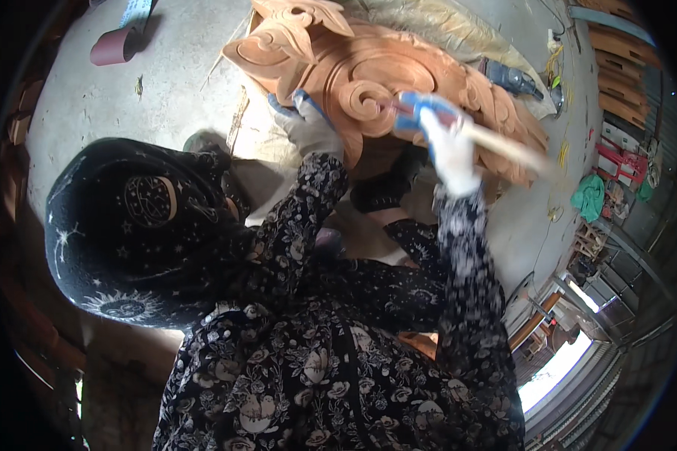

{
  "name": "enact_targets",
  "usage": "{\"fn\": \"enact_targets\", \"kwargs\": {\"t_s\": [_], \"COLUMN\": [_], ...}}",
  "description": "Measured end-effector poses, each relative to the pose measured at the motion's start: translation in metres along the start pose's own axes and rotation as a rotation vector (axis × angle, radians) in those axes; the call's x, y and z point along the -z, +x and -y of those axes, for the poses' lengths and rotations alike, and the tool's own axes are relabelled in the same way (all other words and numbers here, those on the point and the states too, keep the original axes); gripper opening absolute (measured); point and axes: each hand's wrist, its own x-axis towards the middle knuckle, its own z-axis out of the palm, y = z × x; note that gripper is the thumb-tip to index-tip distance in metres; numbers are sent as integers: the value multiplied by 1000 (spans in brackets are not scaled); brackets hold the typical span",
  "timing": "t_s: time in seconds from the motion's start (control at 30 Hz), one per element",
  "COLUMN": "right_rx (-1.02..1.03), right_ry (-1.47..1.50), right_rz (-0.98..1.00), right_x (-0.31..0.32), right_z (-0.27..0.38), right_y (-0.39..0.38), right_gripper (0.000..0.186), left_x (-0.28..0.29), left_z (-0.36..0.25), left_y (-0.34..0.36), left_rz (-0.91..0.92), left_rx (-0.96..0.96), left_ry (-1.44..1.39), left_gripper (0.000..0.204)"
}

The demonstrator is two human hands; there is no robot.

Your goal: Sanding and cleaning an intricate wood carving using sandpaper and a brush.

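Two gloved hands are put to the carved wood (pixel 391 60): by the right grip (pixel 447 150) a pale-handled tool (pixel 500 143) is held, fingers closed round it near its front, while the left grip (pixel 308 131) is laid against the carving's near edge; whether wood is pinched there cannot be told. For good work, the piece should probably be kept steady by the left grip, its fingers clear of the tool's path, and the curve of the scroll (pixel 365 98) should be followed with short, light strokes. The carving is placed along the near edge of the crumpled sheet (pixel 496 37), directly beyond both grips, with the scroll set between them, just left of the right one.
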Motion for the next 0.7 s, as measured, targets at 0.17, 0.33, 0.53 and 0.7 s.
{"fn": "enact_targets", "kwargs": {"t_s": [0.17, 0.33, 0.53, 0.7], "right_rx": [113, 160, 262, 278], "right_ry": [-38, -171, 283, 14], "right_rz": [-289, -400, -296, -483], "right_x": [-31, -82, -51, -72], "right_z": [-17, -36, -6, -16], "right_y": [-62, -110, -58, -58], "right_gripper": [19, 17, 20, 18], "left_x": [-4, 16, 11, 4], "left_z": [12, 1, -29, -38], "left_y": [-7, -1, -4, 0], "left_rz": [-12, 37, 10, 24], "left_rx": [188, 138, -59, -78], "left_ry": [-46, -210, 230, 190], "left_gripper": [44, 48, 59, 60]}}
